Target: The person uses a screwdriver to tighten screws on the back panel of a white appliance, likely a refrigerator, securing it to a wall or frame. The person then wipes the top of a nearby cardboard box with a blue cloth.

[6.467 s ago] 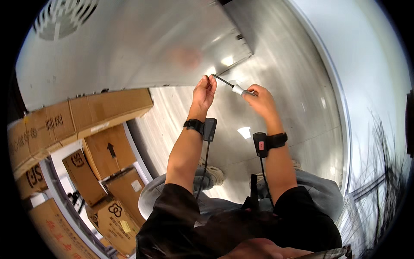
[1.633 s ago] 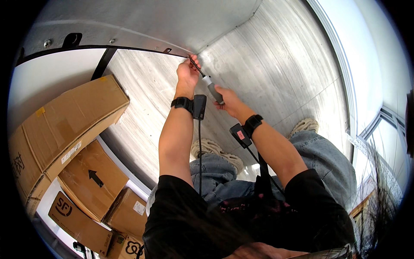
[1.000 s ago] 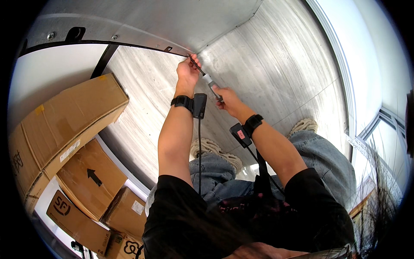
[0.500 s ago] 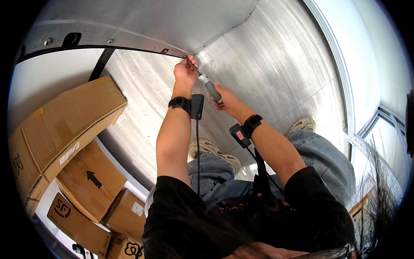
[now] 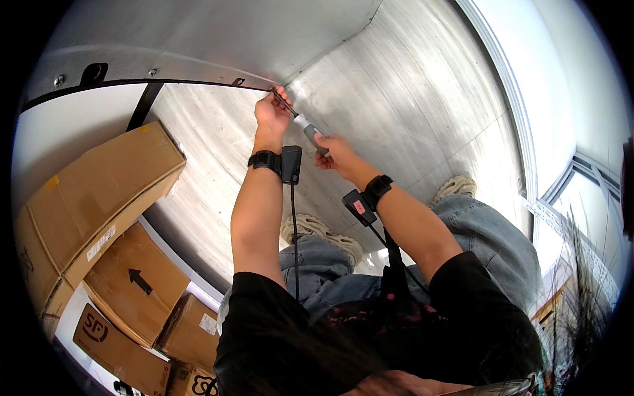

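Stacked cardboard boxes at left, grey metal panel above, left hand at its corner, fingers curled beside a slanting screwdriver, whether pinching it hard to tell, right hand clenched round the handle, white wall at right.

Black arrow on brown carton
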{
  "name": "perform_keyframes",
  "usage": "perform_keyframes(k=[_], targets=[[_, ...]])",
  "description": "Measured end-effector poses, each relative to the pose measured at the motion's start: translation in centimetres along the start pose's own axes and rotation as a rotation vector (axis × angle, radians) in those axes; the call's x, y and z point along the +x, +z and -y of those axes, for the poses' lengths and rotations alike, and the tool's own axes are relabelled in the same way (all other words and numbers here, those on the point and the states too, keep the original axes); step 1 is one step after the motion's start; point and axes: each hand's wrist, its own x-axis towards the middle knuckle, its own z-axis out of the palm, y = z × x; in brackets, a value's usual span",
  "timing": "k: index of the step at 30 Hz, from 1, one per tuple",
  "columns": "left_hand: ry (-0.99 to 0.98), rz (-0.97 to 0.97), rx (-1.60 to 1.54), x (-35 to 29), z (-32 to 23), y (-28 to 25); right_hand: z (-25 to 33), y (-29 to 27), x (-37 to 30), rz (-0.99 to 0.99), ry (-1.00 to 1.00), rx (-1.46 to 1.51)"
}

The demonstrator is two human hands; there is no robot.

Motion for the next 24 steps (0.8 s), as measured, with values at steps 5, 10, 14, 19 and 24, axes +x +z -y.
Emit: perform_keyframes(k=[5,10,14,19,24], targets=[[0.008,-0.025,0.019,-0.5,0.0,0.4,-0.6,0.6,0.5,-0.106,-0.102,-0.105],[0.019,-0.039,0.027,-0.5,-0.1,0.3,0.0,0.1,0.2,0.021,0.041,-0.015],[0.013,-0.023,0.028,-0.5,0.0,0.4,0.2,0.7,-0.1,-0.085,-0.071,-0.126],[0.03,-0.021,0.014,-0.6,0.0,0.4,0.4,0.5,0.0,-0.078,-0.014,-0.026],[0.015,-0.039,-0.003,-0.6,0.1,0.5,0.4,0.7,-0.3,-0.019,-0.058,-0.054]])
